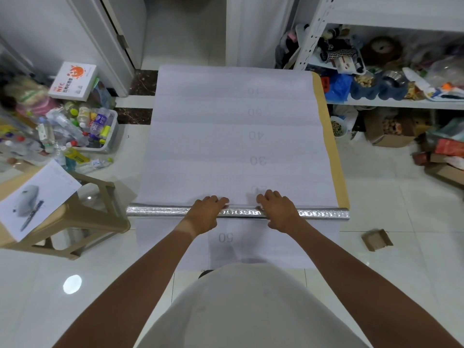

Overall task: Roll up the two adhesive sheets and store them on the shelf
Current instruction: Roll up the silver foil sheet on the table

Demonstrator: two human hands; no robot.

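your left hand (206, 212) and right hand (280, 212) both rest on the silver roll (160, 211) that lies crosswise on the floor (376, 172), fingers curled over its far side and gripping it near the middle. the roll is the wound-up near part of the white adhesive sheet (213, 136), whose flat remainder stretches away from you, printed with faint numbers. a tan strip (324, 116) of a second sheet shows along its right edge, underneath. another stretch of white backing (251, 242) lies between the roll and your body. the shelf (391, 102) stands at the far right, crowded with toys and bags. a beige stool (95, 217) with a printed paper (37, 199) sits to the left.
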